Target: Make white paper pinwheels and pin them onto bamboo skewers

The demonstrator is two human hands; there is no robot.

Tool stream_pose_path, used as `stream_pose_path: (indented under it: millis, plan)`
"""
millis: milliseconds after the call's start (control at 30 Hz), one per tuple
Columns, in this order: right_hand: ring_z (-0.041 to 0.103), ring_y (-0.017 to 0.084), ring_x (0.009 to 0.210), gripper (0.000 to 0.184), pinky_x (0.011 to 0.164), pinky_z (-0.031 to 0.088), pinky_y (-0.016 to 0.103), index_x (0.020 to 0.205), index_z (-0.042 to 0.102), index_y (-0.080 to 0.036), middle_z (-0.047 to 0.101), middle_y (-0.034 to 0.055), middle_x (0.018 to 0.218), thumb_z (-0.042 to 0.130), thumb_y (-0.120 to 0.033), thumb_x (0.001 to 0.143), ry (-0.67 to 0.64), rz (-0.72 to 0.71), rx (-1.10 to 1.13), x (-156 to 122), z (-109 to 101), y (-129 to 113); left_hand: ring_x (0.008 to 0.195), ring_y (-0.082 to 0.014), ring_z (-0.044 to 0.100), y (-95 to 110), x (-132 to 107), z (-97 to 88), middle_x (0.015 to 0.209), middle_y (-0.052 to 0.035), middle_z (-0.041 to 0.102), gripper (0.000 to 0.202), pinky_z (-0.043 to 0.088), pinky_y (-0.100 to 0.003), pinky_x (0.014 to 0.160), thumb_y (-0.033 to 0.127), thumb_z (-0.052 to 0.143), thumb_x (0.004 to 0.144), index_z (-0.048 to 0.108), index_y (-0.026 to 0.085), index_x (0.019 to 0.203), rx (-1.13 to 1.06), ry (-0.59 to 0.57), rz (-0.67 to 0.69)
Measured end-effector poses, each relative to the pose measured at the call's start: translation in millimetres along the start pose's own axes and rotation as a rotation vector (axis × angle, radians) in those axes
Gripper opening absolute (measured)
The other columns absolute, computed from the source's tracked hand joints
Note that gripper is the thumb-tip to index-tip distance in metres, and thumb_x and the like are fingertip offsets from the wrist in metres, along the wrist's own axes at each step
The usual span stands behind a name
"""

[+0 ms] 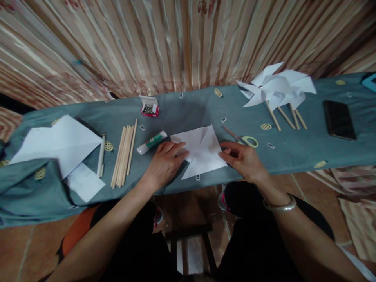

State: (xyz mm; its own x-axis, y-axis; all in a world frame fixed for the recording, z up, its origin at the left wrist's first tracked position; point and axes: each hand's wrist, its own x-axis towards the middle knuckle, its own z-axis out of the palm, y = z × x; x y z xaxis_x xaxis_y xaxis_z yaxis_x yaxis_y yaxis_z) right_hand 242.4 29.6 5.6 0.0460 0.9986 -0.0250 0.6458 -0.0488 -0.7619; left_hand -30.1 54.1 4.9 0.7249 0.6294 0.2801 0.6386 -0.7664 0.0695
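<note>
A white square paper sheet (pixel 205 154) with slits cut in from its corners lies on the table in front of me. My left hand (pixel 167 163) has its fingers closed on the sheet's left edge. At the right edge, my right hand (pixel 245 161) pinches the paper between thumb and fingers. Scissors with green handles (pixel 249 141) lie just beyond my right hand. A glue stick (pixel 152 142) rests beyond my left hand, near the paper's upper left corner.
Left of the glue lie several wooden sticks (pixel 123 156), a pen (pixel 101 154) and more white paper (pixel 63 143). A small red box of metal pins (pixel 150 109) stands at the back. Several paper pinwheels (pixel 279 86) and a black phone (pixel 340 120) are on the right.
</note>
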Motion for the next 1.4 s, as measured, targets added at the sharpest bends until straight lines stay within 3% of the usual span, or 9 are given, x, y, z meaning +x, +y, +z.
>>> stream_pose_path:
  millis: [133,267,533,700,833,933,1067,1267,1400]
  plan:
    - [0.065,0.017,0.058,0.029,0.059,0.051,0.03,0.102,0.071,-0.018,0.073,0.0019,0.071,0.065,-0.033,0.078,0.002,0.0,-0.066,-11,2,-4,0.106,-0.0274,0.056,11,2,-5.0,0.128,-0.0133,0.061,0.032,0.048,-0.043,0.086,0.01,0.051,0.09,0.062,0.017,0.119,-0.031,0.073,0.024]
    - [0.066,0.019,0.061,0.031,0.063,0.052,0.032,0.107,0.07,-0.018,0.074,0.003,0.074,0.064,-0.031,0.08,0.046,-0.047,-0.187,-13,0,-7,0.096,-0.0254,0.059,32,3,-4.1,0.11,-0.012,0.068,0.026,0.049,-0.038,0.078,0.031,0.055,0.093,0.062,0.015,0.113,-0.1,0.081,0.077]
    - [0.068,0.03,0.092,0.031,0.084,0.054,0.045,0.111,0.067,-0.012,0.073,0.015,0.099,0.052,-0.028,0.09,0.074,-0.371,-0.357,-16,2,-1,0.081,-0.0192,0.062,45,1,5.7,0.091,-0.0069,0.068,0.018,0.051,-0.032,0.072,0.025,0.049,0.097,0.063,0.015,0.101,-0.099,0.053,0.107]
    - [0.065,0.027,0.109,0.034,0.099,0.05,0.047,0.112,0.069,-0.018,0.07,0.0128,0.115,0.043,-0.017,0.091,0.028,-0.357,-0.213,-16,-2,3,0.076,-0.0177,0.064,43,-3,4.0,0.088,-0.0062,0.069,0.017,0.053,-0.03,0.068,0.017,0.048,0.096,0.064,0.013,0.1,-0.071,0.084,0.121]
    - [0.054,0.027,0.129,0.042,0.106,0.046,0.047,0.119,0.069,-0.025,0.059,0.009,0.137,0.05,-0.013,0.083,-0.128,-0.275,-0.023,-17,-12,4,0.074,-0.0163,0.064,44,-6,1.1,0.083,-0.0054,0.069,0.02,0.053,-0.028,0.067,0.018,0.046,0.097,0.065,0.014,0.093,-0.066,0.069,0.093]
    - [0.047,0.028,0.136,0.04,0.109,0.042,0.048,0.119,0.069,-0.03,0.05,0.0065,0.147,0.064,-0.019,0.08,-0.293,-0.253,0.14,-18,-17,2,0.072,-0.0162,0.063,46,-9,-2.4,0.083,-0.0052,0.069,0.02,0.053,-0.028,0.066,0.017,0.046,0.097,0.065,0.014,0.094,-0.07,0.076,0.118]
    - [0.048,0.028,0.134,0.018,0.11,0.041,0.048,0.097,0.078,-0.031,0.054,0.0054,0.144,0.072,-0.036,0.081,-0.408,-0.211,0.293,-19,-19,-2,0.074,-0.0174,0.063,50,-13,-6.0,0.083,-0.0054,0.069,0.02,0.053,-0.029,0.066,0.016,0.046,0.096,0.066,0.013,0.093,-0.085,0.071,0.147]
    - [0.058,0.026,0.123,0.019,0.107,0.044,0.048,0.082,0.078,-0.028,0.064,0.0058,0.13,0.073,-0.046,0.079,-0.375,-0.155,0.36,-19,-11,-7,0.072,-0.017,0.061,51,-13,-6.1,0.081,-0.0044,0.068,0.019,0.052,-0.028,0.064,0.016,0.048,0.095,0.065,0.014,0.089,-0.07,0.043,0.142]
    - [0.063,0.025,0.115,0.017,0.104,0.047,0.047,0.08,0.077,-0.026,0.069,0.0063,0.121,0.073,-0.043,0.08,-0.241,-0.154,0.39,-17,3,-3,0.072,-0.0171,0.061,52,-12,-5.8,0.081,-0.0045,0.067,0.019,0.051,-0.028,0.064,0.016,0.048,0.096,0.065,0.014,0.089,-0.067,0.012,0.149]
